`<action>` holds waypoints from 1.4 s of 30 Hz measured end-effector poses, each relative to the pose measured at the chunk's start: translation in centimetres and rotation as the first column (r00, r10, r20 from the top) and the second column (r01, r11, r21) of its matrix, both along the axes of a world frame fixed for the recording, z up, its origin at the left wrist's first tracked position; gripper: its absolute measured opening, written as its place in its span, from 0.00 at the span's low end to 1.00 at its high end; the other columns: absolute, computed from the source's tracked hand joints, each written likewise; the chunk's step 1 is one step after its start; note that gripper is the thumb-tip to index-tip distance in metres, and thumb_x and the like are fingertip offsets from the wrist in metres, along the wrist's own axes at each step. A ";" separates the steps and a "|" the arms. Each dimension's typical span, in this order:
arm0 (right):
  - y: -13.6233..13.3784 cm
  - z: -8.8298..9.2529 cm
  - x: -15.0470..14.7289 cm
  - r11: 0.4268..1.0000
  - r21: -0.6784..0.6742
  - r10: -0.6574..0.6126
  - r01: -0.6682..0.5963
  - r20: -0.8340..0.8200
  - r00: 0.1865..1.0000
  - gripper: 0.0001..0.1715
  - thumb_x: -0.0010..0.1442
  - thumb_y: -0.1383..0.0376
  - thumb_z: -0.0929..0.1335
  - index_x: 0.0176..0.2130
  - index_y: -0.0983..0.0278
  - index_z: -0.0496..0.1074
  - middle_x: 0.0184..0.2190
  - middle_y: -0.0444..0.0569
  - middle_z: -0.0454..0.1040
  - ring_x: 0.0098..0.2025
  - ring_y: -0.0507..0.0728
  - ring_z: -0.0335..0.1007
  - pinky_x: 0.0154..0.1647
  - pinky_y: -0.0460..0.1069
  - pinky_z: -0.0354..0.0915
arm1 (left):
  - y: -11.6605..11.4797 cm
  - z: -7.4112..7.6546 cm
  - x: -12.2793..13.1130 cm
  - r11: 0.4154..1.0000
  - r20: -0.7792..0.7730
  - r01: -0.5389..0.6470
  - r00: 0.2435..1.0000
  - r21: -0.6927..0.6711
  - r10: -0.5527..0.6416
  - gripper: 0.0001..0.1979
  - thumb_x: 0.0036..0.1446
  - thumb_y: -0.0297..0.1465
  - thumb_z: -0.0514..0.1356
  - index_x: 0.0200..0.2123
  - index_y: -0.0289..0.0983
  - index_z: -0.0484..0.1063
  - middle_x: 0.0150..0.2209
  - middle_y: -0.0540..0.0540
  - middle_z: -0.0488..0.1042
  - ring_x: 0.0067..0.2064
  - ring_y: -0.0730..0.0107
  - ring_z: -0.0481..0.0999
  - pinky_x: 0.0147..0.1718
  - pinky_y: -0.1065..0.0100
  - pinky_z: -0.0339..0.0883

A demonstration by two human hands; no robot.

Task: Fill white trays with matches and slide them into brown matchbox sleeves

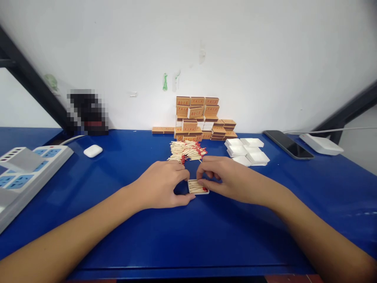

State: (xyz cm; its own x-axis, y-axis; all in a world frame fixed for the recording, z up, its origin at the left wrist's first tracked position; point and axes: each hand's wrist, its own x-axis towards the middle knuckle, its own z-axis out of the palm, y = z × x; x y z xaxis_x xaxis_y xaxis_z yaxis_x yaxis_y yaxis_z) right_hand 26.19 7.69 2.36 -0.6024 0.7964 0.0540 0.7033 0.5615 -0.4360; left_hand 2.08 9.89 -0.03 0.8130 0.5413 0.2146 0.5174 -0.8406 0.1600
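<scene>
A small white matchbox tray point(199, 193) lies on the blue table, with wooden matches point(196, 186) in it, their red heads at the right end. My left hand point(165, 184) has the tray's left end between thumb and fingers. Over the tray's right part is my right hand point(225, 177), fingers curled and thumb tip touching the matches; whatever is between its fingertips is hidden. Just behind both hands sits a loose pile of red-tipped matches point(187, 149).
Orange matchboxes point(196, 101) are stacked against the white wall. Empty white trays point(257, 157) stand at the right, before a phone point(288, 144) and a white box point(321, 144). At the left are a power strip point(55, 155) and a white earphone case point(93, 151).
</scene>
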 end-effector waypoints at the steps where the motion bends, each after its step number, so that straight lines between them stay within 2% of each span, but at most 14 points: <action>1: 0.1 -0.1 0.0 1.000 -0.001 0.009 -0.009 0.003 1.000 0.06 0.69 0.65 0.68 0.37 0.60 0.73 0.34 0.45 0.73 0.34 0.54 0.66 0.34 0.50 0.58 | 0.0 0.0 0.0 1.000 0.000 -0.001 1.000 0.000 0.001 0.16 0.62 0.46 0.64 0.38 0.38 0.77 0.34 0.48 0.77 0.37 0.62 0.77 0.34 0.62 0.66; 12: -0.1 -0.4 -0.3 1.000 0.016 -0.023 0.022 0.057 0.998 0.12 0.71 0.61 0.68 0.33 0.61 0.69 0.35 0.46 0.73 0.35 0.54 0.67 0.34 0.50 0.58 | 0.0 0.0 0.0 1.000 -0.004 0.000 1.000 0.003 0.000 0.17 0.62 0.46 0.63 0.36 0.38 0.75 0.33 0.48 0.77 0.37 0.62 0.76 0.34 0.62 0.64; 19: -0.1 -0.3 -0.2 1.000 0.019 0.023 -0.023 0.009 1.000 0.05 0.70 0.67 0.68 0.39 0.61 0.73 0.37 0.44 0.73 0.35 0.53 0.66 0.34 0.49 0.58 | 0.0 0.0 0.0 1.000 0.004 -0.004 1.000 -0.005 0.004 0.16 0.62 0.46 0.64 0.38 0.38 0.76 0.33 0.50 0.76 0.38 0.62 0.77 0.34 0.62 0.65; 29: 0.1 -0.3 0.5 1.000 -0.019 0.005 -0.004 0.045 0.999 0.07 0.70 0.66 0.68 0.37 0.61 0.74 0.36 0.45 0.73 0.36 0.53 0.67 0.35 0.49 0.59 | 0.3 -0.3 0.0 1.000 0.000 -0.003 1.000 0.011 0.003 0.17 0.62 0.47 0.65 0.39 0.37 0.78 0.34 0.49 0.77 0.38 0.62 0.77 0.35 0.61 0.67; 37: -0.2 -0.2 -0.2 0.999 0.032 0.023 -0.023 -0.016 1.000 0.06 0.70 0.69 0.67 0.39 0.61 0.74 0.37 0.45 0.73 0.36 0.53 0.67 0.35 0.49 0.60 | 0.0 -0.2 0.0 1.000 -0.002 -0.009 1.000 -0.005 0.009 0.17 0.62 0.46 0.64 0.39 0.38 0.77 0.34 0.49 0.77 0.38 0.62 0.77 0.34 0.62 0.66; 42: -0.2 -0.4 -0.3 0.998 0.001 0.062 -0.062 -0.012 0.998 0.07 0.70 0.68 0.67 0.39 0.61 0.74 0.37 0.46 0.73 0.36 0.53 0.68 0.36 0.49 0.61 | 0.0 0.0 0.0 1.000 -0.016 -0.010 1.000 0.001 0.010 0.17 0.62 0.46 0.64 0.38 0.37 0.77 0.34 0.49 0.77 0.37 0.63 0.77 0.34 0.62 0.66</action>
